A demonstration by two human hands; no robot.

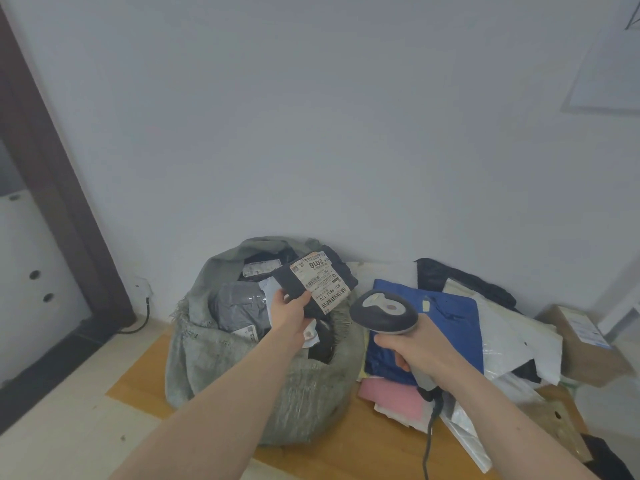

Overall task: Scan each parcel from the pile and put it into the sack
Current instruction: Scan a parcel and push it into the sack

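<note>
Left hand (pixel 291 315), arm extended at frame centre, pinches dark parcel (pixel 317 282) above sack (pixel 242 358); right hand (pixel 420 348) grips scanner (pixel 382 311) just right of the parcel.

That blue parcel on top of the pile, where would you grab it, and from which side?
Probably by the blue parcel's far corner, coming from above. It lies flat and thin on the pile, so a pinch on an edge suits it. The near edge is hidden behind the right hand holding the scanner, while the left hand holds a dark parcel over the sack.
</note>
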